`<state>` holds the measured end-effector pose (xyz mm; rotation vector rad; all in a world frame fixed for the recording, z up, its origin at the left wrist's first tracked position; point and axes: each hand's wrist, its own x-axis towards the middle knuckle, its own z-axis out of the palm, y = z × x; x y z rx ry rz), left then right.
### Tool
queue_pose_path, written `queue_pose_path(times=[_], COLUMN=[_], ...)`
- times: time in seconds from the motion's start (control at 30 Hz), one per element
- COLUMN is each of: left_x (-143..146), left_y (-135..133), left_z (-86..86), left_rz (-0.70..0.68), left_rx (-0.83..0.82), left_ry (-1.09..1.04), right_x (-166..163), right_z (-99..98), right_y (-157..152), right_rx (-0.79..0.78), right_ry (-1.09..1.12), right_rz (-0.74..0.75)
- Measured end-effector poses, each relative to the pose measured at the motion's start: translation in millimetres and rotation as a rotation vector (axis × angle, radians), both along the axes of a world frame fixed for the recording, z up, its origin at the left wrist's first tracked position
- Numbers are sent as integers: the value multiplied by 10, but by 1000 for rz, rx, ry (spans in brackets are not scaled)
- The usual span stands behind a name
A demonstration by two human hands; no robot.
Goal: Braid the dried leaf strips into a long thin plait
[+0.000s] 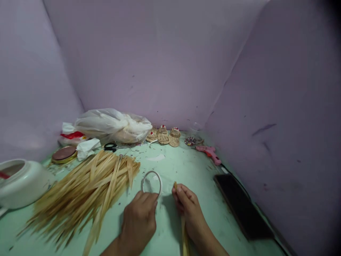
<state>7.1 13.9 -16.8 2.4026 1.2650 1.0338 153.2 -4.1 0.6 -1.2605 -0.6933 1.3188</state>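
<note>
My left hand (140, 220) is closed on the near edge of a thin white ring (151, 182) that stands on the pale green table (186, 167). My right hand (188, 209) pinches a yellowish dried leaf strip (183, 234); the strip's tip pokes up beside the thumb and the rest runs down toward me. The two hands are a short gap apart. A big pile of the same dried strips (87, 188) lies fanned out just left of my left hand.
A white lidded pot (21, 181) stands at far left. At the back: a plastic bag (114, 126), black-handled scissors (113, 146), a round tin (64, 153), small woven pieces (163, 136), a pink glue gun (210, 153). A dark flat slab (239, 206) lies right. Lilac walls enclose the table.
</note>
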Motion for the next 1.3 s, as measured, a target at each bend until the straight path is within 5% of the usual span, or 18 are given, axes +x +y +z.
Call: queue_pose_path(times=[0.13,0.37,0.57,0.77,1.3], left_x=[39,55,20,7,-5], left_y=[-60,-208,-191,-155,-180], left_z=[98,40,38,60,130], left_rz=[78,-33,-68,-59,-69], left_rx=[41,67,-91,-224,-272], left_ry=[70,36,-87,-136,-145], right_x=[85,55,101,67,-41], right_z=[-36,-142,-173,-184,-164], right_y=[-6,-23,-5,-46,-135], right_rx=[118,287,298,319,406], right_ry=[-155,-303,-363,-431,-811], right_rz=[-48,-47,-105,4,129])
